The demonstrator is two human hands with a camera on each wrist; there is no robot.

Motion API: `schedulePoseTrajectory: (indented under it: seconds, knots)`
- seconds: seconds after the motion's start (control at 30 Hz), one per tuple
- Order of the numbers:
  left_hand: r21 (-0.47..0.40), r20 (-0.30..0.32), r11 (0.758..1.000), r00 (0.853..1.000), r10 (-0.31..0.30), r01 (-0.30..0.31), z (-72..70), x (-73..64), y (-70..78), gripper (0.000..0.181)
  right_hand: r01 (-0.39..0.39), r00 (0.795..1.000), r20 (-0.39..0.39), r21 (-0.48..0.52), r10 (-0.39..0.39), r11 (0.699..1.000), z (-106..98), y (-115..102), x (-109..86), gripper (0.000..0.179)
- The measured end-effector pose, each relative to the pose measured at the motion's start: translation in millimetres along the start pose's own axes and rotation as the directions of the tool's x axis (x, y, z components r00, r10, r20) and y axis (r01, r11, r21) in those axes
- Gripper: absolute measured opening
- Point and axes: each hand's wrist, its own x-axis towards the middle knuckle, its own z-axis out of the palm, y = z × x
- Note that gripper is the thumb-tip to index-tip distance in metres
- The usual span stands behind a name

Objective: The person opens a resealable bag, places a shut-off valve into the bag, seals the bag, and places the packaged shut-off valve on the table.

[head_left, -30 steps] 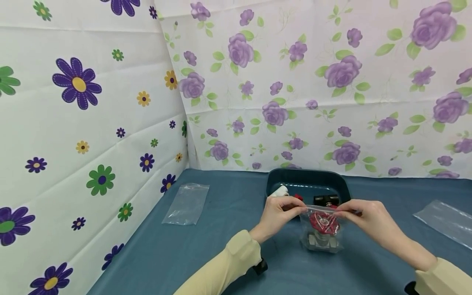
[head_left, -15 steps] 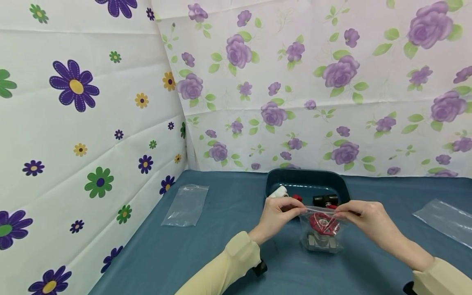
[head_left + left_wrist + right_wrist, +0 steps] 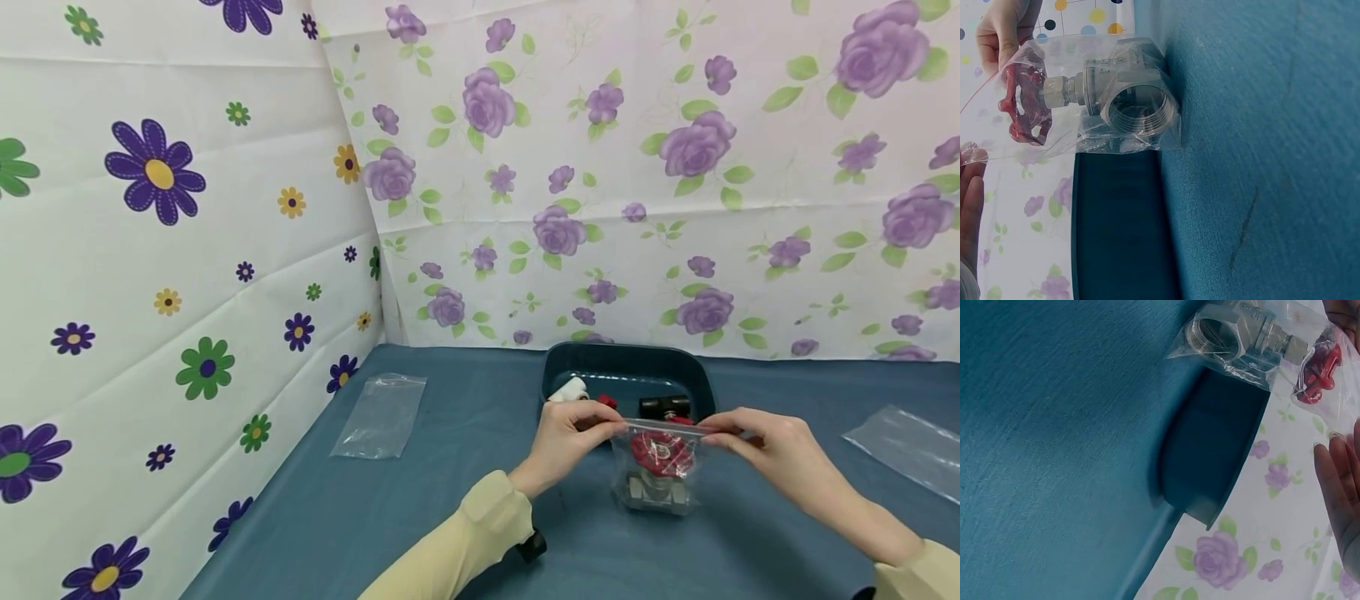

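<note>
A clear zip bag [image 3: 624, 487] stands upright on the table, holding a metal valve [image 3: 656, 493] with a red handwheel [image 3: 662, 455]. At the bag's top left corner my left hand [image 3: 567, 435] pinches the zip edge between thumb and fingers. My right hand [image 3: 776, 454] pinches the same edge at its right end, so the top is drawn straight. The left wrist view shows the valve's threaded opening [image 3: 1141, 112] through the plastic, its handwheel [image 3: 1027, 103] towards the bag's mouth. In the right wrist view my right hand [image 3: 1341, 487] is partly cut off by the frame.
Behind the bag stands a dark teal tray [image 3: 630, 354] with a white fitting [image 3: 570, 390], a black-handled part [image 3: 663, 407] and red pieces. One flat clear bag [image 3: 381, 417] lies at the left, another clear bag [image 3: 907, 446] at the right. Flowered cloth [image 3: 555, 167] hangs behind the table.
My right hand has slid a little to the right along the bag's top edge. The left hand keeps its hold, and the bag and valve stay nearly in place.
</note>
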Motion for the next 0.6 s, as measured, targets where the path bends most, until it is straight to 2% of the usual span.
schedulePoseTrajectory:
  seconds: [0.3, 0.5, 0.6]
  knots:
    - [-0.007, 0.008, 1.0, 1.0, -0.017, 0.017, -0.5, -0.1, 1.8, 0.009, 0.019, 0.999, -0.025, -0.021, -0.02, 1.0, -1.4, 0.6, -1.1, 0.034]
    - [0.01, 0.012, 1.0, 1.0, -0.01, 0.01, -0.3, -0.7, 0.8, 0.009, 0.098, 0.993, -0.062, -0.076, -0.103, 0.992, 0.8, -2.1, 1.3, 0.035]
    - [0.017, 0.008, 1.0, 1.0, -0.002, 0.002, 0.1, -0.8, -0.2, 0.009, 0.071, 0.995, -0.068, -0.068, -0.076, 0.995, 1.3, -0.9, 1.0, 0.034]
